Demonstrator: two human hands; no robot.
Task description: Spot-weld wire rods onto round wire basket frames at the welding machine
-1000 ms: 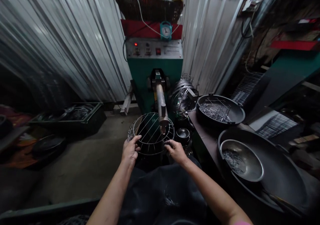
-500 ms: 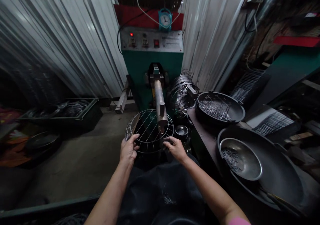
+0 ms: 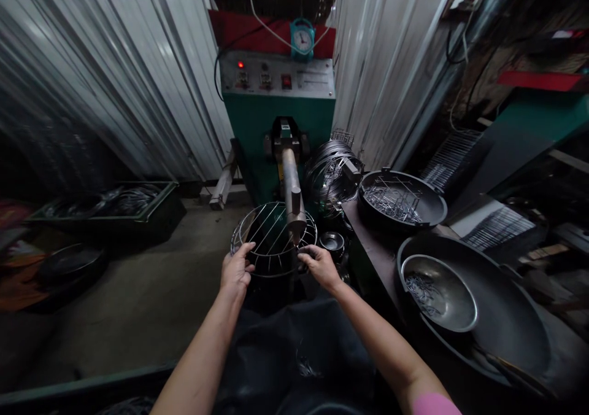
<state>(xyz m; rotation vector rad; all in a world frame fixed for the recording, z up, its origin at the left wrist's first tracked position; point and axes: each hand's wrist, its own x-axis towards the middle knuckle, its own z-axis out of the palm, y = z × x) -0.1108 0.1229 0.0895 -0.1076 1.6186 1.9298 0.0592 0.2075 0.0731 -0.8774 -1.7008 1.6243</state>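
Note:
A round wire rack [image 3: 265, 256], with parallel bars across its top and a second ring below, sits under the metal arm [image 3: 291, 182] of a green machine that looks like a spot welder. My left hand [image 3: 237, 269] is closed on the rack's near left rim, thumb on top. Close to the arm's pointed tip [image 3: 296, 240], my right hand [image 3: 319, 266] is pinched at the rack's near right rim. Whatever lies between its fingertips is too small and dark to make out. Part of the rack is hidden behind the arm.
Right of the machine are a coil of wire [image 3: 329, 163] and a dark pan [image 3: 435, 203] of short wires. A steel bowl [image 3: 460, 298] with small wire pieces rests in a large wok [image 3: 515, 323]. A green bin [image 3: 151, 211] stands at left, and a dark apron covers my lap.
Both hands and the rack have risen slightly, bringing my right fingertips nearer the arm's tip. The whole view has shifted a little.

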